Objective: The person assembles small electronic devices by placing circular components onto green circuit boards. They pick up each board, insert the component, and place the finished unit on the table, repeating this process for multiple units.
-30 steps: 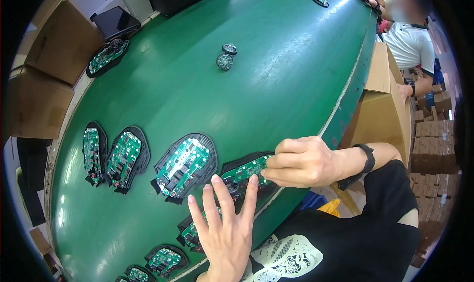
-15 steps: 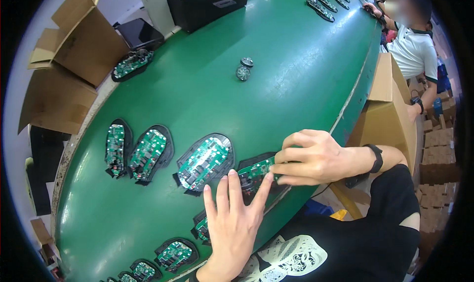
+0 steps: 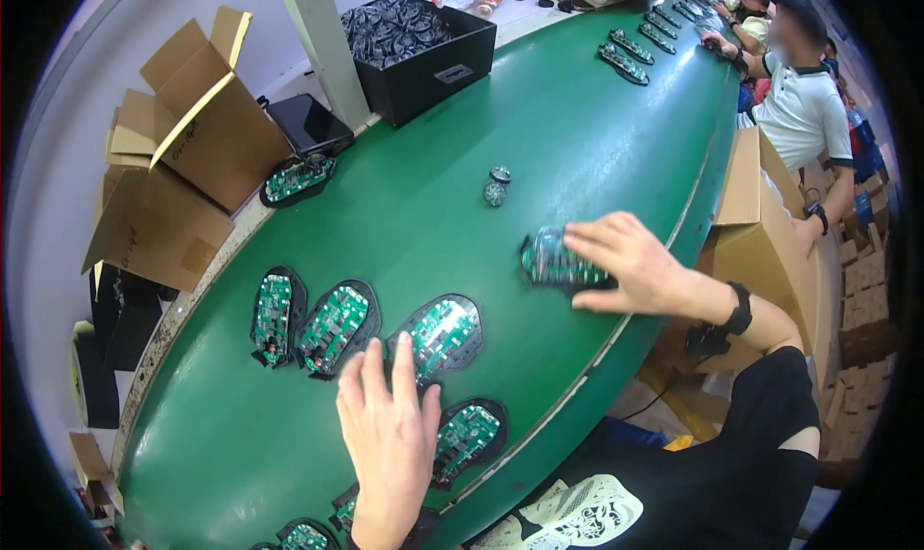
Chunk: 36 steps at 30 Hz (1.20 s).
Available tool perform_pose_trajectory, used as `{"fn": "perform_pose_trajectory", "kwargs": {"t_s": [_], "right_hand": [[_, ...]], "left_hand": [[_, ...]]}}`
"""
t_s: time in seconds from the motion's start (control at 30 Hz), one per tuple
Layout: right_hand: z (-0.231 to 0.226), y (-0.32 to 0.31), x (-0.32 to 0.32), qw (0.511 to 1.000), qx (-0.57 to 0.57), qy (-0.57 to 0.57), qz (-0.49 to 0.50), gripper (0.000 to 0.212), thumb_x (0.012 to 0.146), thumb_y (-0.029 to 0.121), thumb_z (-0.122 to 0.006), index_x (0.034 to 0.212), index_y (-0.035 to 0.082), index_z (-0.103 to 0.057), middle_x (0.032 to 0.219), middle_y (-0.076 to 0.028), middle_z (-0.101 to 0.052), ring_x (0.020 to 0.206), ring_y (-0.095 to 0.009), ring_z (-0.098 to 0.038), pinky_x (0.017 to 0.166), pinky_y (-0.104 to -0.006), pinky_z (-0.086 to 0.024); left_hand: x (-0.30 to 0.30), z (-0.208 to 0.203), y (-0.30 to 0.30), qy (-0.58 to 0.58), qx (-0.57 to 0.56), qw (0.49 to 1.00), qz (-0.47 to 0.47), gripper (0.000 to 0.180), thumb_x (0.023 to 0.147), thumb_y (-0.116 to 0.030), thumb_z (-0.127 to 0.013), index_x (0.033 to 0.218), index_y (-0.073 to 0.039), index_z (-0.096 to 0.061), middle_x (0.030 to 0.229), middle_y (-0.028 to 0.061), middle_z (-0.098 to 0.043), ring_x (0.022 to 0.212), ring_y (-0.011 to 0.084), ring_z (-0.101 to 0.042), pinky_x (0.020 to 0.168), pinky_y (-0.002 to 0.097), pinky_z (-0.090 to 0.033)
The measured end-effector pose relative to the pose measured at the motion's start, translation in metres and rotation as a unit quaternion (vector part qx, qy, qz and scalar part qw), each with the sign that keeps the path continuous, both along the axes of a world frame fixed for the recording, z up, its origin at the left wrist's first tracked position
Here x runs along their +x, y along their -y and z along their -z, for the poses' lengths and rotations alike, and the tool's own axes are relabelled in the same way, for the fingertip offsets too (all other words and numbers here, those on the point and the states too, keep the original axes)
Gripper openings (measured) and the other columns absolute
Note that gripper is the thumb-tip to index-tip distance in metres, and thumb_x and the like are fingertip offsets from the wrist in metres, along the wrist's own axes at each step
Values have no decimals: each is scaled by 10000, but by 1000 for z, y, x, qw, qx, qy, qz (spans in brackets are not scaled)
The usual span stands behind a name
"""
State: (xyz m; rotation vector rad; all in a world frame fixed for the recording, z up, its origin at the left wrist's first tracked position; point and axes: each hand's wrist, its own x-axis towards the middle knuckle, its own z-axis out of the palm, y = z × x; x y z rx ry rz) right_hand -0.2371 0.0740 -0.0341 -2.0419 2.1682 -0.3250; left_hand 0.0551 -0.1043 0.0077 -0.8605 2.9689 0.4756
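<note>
Busy workshop, with a long green desk (image 3: 404, 213) stretching toward the upper right, cardboard boxes (image 3: 231, 136) along the far left side and a black bin (image 3: 433, 90) full of dark round parts (image 3: 399, 30) up top. Got a co-worker (image 3: 804, 107) in a white shirt farther along on the right, beside an open carton (image 3: 765, 223).

Main bit: one circuit board (image 3: 545, 261) in a black shell, on the desk a touch right of the middle, fairly near the front edge. Has a pair of small round parts (image 3: 494, 195) just beyond, on the far side. Closest by a long way to the right hand (image 3: 640, 271), well apart from the left. Lies left of that palm, partly under the fingers, with the right end covered. Shows a fairly wide gap from thumb to fingers: thumb along the near side, fingers over the top. Blurry though, so can't tell a proper grip from a light touch.

Runs roughly side to side lengthwise, at a slant to the right forearm. Points left with the uncovered end; too smeared to call narrow or broad.

As for the left hand (image 3: 385, 444): fingers loosely spread, back up, nothing visible in the grasp. Sits over the lower part of a brightly lit board (image 3: 448, 324), thumb just beside another board (image 3: 471, 434). Can't tell about actual contact.
</note>
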Motion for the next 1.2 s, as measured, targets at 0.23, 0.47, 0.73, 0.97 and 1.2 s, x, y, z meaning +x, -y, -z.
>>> {"fn": "perform_pose_trajectory", "kwargs": {"t_s": [0.23,0.47,0.73,0.97,1.2], "right_hand": [[43,78,-114,973,35,-104,205,673,897,544,-623,1278,-9,-575,1220,-206,-605,1138,-353,-550,956,-461,-430],[38,119,-114,982,-74,-127,121,484,857,279,-681,1271,41,-596,1241,-182,-554,1147,-355,-531,956,-486,-460],[15,124,-43,998,-17,54,-14,333,822,23,-665,1155,39,-665,1167,-105,-623,1092,-312,-594,942,-393,-507],[-14,127,-35,973,-1,223,53,338,823,47,-733,1157,32,-686,1109,-134,-669,928,-271,-680,841,-357,-551],[-19,111,74,914,14,392,-106,331,860,100,-729,1178,32,-664,1134,-111,-657,998,-298,-661,837,-369,-556]], "left_hand": [[6,8,-7,29,-27,999,-1,513,801,-111,-726,1291,-46,-590,1318,224,-546,1190,377,-499,971,475,-419],[-12,16,9,6,3,996,94,458,814,-57,-667,1269,-53,-609,1316,207,-557,1210,382,-492,1012,505,-401],[-23,4,35,-21,79,983,165,423,793,12,-580,1199,-77,-655,1322,109,-600,1255,351,-501,1054,516,-400],[-6,1,20,3,40,990,138,478,791,-43,-600,1250,-166,-647,1445,157,-485,1315,408,-436,1058,564,-384],[14,1,-5,73,64,992,81,721,735,-389,-816,1393,-289,-538,1486,306,-344,1350,476,-367,1042,632,-366]]}}
